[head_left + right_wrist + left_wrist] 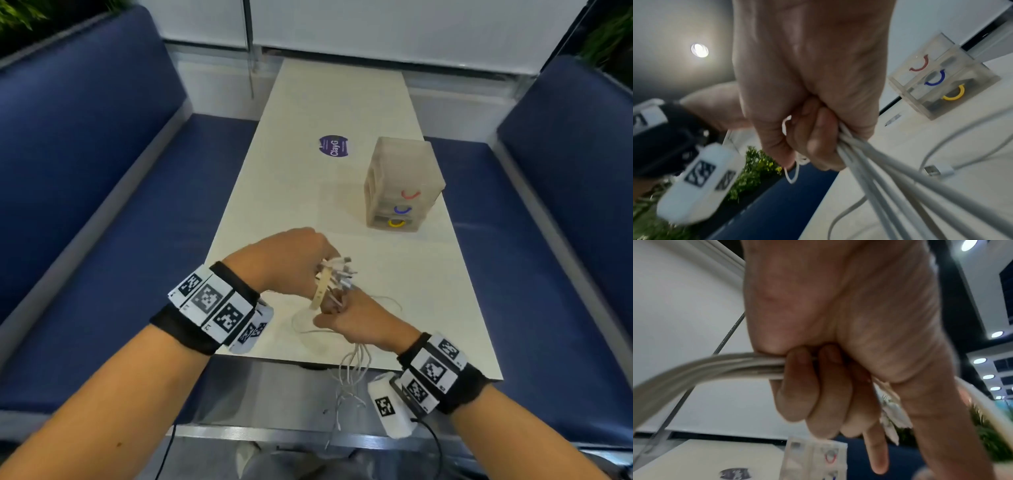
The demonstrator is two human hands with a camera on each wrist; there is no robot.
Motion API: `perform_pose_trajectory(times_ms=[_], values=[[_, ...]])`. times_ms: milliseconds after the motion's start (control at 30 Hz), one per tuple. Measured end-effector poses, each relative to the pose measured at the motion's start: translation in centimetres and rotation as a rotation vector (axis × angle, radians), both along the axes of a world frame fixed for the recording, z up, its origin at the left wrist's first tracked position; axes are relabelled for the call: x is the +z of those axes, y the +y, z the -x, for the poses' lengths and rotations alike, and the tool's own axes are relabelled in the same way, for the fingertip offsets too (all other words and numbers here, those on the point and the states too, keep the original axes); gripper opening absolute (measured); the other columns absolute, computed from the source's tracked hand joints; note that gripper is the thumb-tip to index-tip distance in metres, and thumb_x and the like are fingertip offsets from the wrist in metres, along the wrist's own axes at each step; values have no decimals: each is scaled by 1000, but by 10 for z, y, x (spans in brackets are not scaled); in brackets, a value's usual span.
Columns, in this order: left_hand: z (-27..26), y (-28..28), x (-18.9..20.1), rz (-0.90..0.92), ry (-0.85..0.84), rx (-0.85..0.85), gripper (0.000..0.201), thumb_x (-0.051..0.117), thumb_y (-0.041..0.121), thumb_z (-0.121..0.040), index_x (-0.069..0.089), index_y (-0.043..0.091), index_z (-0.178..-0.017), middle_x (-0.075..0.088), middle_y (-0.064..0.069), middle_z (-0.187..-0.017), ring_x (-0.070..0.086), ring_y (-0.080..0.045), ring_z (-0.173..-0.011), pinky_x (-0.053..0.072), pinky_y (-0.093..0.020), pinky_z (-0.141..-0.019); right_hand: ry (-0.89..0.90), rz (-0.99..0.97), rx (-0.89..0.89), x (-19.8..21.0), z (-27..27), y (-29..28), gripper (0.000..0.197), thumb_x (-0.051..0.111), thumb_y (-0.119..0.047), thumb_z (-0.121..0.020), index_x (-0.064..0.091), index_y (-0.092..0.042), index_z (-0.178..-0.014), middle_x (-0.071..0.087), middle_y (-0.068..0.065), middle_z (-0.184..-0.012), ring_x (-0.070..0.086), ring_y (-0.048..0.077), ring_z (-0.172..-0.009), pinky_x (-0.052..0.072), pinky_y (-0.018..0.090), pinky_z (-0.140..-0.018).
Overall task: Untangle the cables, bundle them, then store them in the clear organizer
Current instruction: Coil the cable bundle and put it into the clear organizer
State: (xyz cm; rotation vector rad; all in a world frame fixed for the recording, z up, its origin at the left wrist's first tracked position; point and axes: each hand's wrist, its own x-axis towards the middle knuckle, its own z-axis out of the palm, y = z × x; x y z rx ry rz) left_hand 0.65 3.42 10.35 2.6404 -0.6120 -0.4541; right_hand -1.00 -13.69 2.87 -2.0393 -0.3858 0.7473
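Several white cables (342, 272) are gathered in a bundle, their plug ends sticking up between my hands. My left hand (294, 263) grips the bundle in a fist (818, 386), and the cables (715, 368) leave it to the left. Just below, my right hand (352, 322) grips the same cables (869, 154), which hang over the table's front edge (352, 373). A beige strap with holes (321, 291) runs between the two hands. The clear organizer (400, 185) stands upright at the right of the table, its drawers bearing red, blue and yellow handles (941, 78).
One loose cable with a USB plug (937, 170) lies on the cream table (308, 102) near my right hand. A purple sticker (334, 146) sits mid-table. Blue benches flank the table on the left (102, 240) and on the right (548, 240).
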Motion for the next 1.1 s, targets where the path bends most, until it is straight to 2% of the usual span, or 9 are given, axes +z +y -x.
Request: perform_pose_trajectory(times_ms=[133,233,367,633,733,800,933,1033,1100], values=[[2,0,-13,-82,-5,-4,2,68,21,-82,68,19,-81,67,1,-68,62,-20,-63,50,-42,-60,34,-117,-24,13,-6,-6,42,61,7,-77,32,-18,-61,29,-3,-55,26,13,-45,25,23,-44],[-2,-5,-12,-86,-45,43,11,62,14,-87,63,17,-77,64,0,-69,60,-22,-65,47,-39,-59,56,-199,-85,15,-10,-7,44,64,7,-78,33,-17,-58,28,-3,-52,23,15,-46,23,25,-47],[-9,3,6,-58,-82,84,18,65,22,-94,64,16,-76,59,3,-67,55,-20,-60,43,-32,-56,119,-299,-102,20,-7,-11,53,75,-10,-87,33,-18,-56,27,2,-50,26,17,-44,28,24,-46],[-7,24,64,271,-171,258,27,74,29,-90,64,20,-66,57,4,-61,41,-5,-48,36,-15,-50,261,-359,66,4,16,-16,57,61,-31,-99,28,-17,-55,25,3,-49,27,18,-43,30,31,-49],[-9,32,78,447,-282,339,13,73,29,-91,74,21,-82,69,-2,-74,57,-21,-62,49,-34,-62,251,-261,101,-11,25,-10,57,61,-39,-98,34,-15,-54,30,6,-51,32,19,-45,37,30,-52],[-11,31,80,491,-317,342,11,72,28,-92,76,18,-89,72,-4,-80,62,-19,-71,50,-34,-69,214,-179,129,-21,27,-8,55,66,-43,-94,43,-8,-58,41,7,-53,42,23,-52,42,36,-61],[-14,25,64,457,-246,334,20,71,30,-92,73,11,-87,69,-10,-78,54,-13,-65,45,-22,-59,25,-4,228,-19,17,-10,38,88,-35,-72,64,-18,-96,64,-2,-94,59,15,-87,49,35,-83],[-15,25,48,495,-220,356,28,70,28,-93,70,0,-88,68,-20,-82,53,-16,-68,45,-28,-62,-7,371,343,-12,-5,-24,101,91,-25,-66,35,-24,-150,45,0,-141,47,18,-128,40,34,-111],[-14,25,42,514,-202,357,27,71,27,-93,70,1,-88,68,-19,-81,53,-13,-67,45,-29,-64,-46,672,415,-3,-19,-33,125,88,-24,-61,9,-23,-158,29,7,-155,40,27,-138,40,40,-114]])
